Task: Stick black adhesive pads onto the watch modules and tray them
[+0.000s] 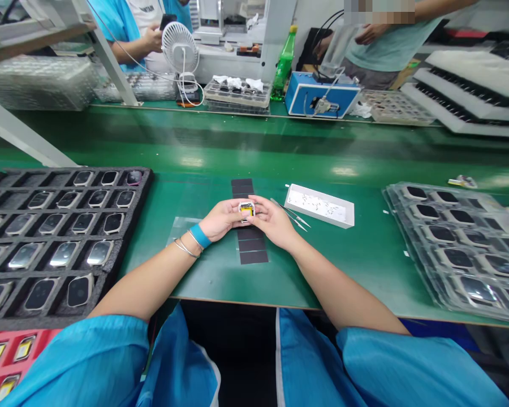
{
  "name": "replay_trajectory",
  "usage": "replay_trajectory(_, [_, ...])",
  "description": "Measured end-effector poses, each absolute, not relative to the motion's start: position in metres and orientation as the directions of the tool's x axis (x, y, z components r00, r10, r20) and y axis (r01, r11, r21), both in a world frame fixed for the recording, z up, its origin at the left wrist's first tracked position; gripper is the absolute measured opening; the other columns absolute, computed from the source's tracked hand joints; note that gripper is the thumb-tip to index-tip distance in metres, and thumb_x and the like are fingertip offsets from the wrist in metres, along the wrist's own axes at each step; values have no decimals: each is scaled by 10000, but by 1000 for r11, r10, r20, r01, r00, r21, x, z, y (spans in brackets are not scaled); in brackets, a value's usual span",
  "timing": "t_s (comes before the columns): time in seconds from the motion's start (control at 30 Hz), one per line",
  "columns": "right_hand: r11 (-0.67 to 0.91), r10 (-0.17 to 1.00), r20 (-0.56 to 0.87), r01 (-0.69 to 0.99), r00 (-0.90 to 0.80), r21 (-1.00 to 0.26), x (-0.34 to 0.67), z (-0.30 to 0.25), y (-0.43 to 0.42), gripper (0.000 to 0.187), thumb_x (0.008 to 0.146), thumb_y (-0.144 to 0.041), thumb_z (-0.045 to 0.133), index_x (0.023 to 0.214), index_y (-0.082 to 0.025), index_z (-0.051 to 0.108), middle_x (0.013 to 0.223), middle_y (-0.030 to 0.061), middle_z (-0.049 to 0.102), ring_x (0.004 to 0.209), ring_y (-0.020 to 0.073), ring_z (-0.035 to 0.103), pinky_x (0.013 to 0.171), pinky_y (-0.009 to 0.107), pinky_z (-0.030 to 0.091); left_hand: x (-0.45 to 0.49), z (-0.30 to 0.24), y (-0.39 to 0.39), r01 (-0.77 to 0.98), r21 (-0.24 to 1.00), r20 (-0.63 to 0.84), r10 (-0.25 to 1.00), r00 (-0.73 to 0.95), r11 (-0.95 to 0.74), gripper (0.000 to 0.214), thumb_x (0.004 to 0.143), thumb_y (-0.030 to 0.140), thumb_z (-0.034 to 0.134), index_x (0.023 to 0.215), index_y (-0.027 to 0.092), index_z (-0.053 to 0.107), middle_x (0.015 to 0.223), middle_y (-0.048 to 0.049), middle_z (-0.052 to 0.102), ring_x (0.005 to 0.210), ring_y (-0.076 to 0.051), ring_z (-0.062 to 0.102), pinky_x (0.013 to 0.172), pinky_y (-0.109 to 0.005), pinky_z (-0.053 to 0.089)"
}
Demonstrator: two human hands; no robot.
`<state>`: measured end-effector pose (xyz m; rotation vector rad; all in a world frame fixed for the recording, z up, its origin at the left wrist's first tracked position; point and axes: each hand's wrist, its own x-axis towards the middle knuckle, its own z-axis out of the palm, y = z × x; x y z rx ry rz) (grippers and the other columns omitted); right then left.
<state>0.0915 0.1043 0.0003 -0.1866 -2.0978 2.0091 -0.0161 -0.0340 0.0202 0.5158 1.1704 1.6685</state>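
Note:
Between my two hands is an open smartwatch case (246, 211) with a pale frame and a yellow part inside. My left hand (223, 219) grips its left side, the thumb at the lower edge. On the other side, the fingers of my right hand (274, 220) close round the right edge. Beneath the hands a strip of dark rectangular stickers (253, 252) lies on the green bench. Two tweezers (296, 217) rest just right of my right hand. Beside them sits a shallow white box (320, 205) holding many tiny dark pieces.
A dark foam tray (146, 192) of watches stands at left, with a red tray (8, 342) below it. Stacked clear trays (443, 282) of watch screens are at right. Across the bench are a white fan (180, 48), a green bottle (285, 62), a blue box (318, 95) and two people.

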Motion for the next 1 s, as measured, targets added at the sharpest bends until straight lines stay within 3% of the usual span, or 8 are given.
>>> replay_trajectory(0.2, [84, 333, 148, -128, -931, -988, 92, 2, 97, 584, 729, -379, 739, 1246, -180, 555, 1104, 95, 673, 984, 203, 677, 878, 345, 589, -15, 22, -34, -450, 892, -173, 884, -434, -46, 487, 626, 258, 867, 1063, 136, 690, 1014, -120, 735, 954, -222, 698, 917, -373, 522])
replay_trajectory(0.37, [149, 373, 149, -100, -916, -984, 90, 1, 94, 734, 751, -399, 721, 1401, -189, 453, 1182, 119, 668, 1021, 220, 680, 912, 391, 578, -20, 27, -36, -480, 877, -217, 881, -421, -13, 502, 669, 186, 825, 1142, 147, 658, 1026, -108, 731, 866, -189, 705, 880, -373, 548])
replay_trajectory(0.47, [198, 437, 196, -118, -878, -973, 89, -2, 100, 850, 737, -433, 741, 1470, -217, 368, 1374, 152, 556, 1213, 258, 588, 946, 422, 561, -30, 30, -38, -488, 871, -225, 837, -499, -57, 449, 752, 178, 740, 1189, 161, 639, 1096, -116, 715, 880, -179, 697, 909, -384, 538])
replay_trajectory(0.53, [221, 485, 216, -120, -848, -968, 89, -4, 106, 815, 742, -456, 733, 1447, -218, 401, 1436, 169, 494, 1284, 279, 530, 943, 439, 558, -38, 30, -41, -457, 881, -187, 798, -572, -121, 443, 781, 180, 696, 1218, 172, 627, 1131, -106, 697, 959, -183, 680, 971, -393, 500])
replay_trajectory(0.6, [233, 516, 215, -105, -829, -967, 88, -6, 113, 737, 751, -468, 717, 1391, -202, 465, 1385, 182, 540, 1246, 283, 562, 932, 455, 556, -49, 29, -44, -298, 948, -124, 735, -666, -110, 478, 763, 163, 695, 1235, 201, 629, 1100, -69, 681, 1015, -183, 646, 1021, -400, 455])
replay_trajectory(0.67, [238, 523, 196, -79, -830, -968, 87, -8, 118, 687, 747, -469, 710, 1337, -184, 504, 1286, 183, 613, 1162, 275, 618, 928, 467, 551, -59, 25, -46, 14, 1000, 14, 632, -775, -5, 500, 709, 129, 723, 1198, 216, 663, 1039, -47, 648, 1045, -195, 598, 1054, -401, 416])
replay_trajectory(0.77, [254, 506, 157, -28, -848, -967, 87, -6, 119, 664, 734, -486, 700, 1287, -165, 518, 1149, 170, 681, 1046, 259, 668, 912, 469, 552, -69, 18, -48, 387, 906, 244, 532, -811, 174, 546, 630, 81, 758, 1159, 196, 685, 1009, -67, 597, 1048, -237, 552, 1051, -408, 404])
replay_trajectory(1.0, [357, 482, 118, 72, -868, -931, 92, -4, 120, 668, 704, -584, 676, 1226, -191, 538, 1013, 139, 724, 975, 282, 695, 892, 467, 560, -60, 44, -58, 643, 729, 484, 488, -726, 234, 442, 675, 118, 766, 1103, 164, 669, 1028, -111, 629, 1029, -263, 559, 988, -416, 427])
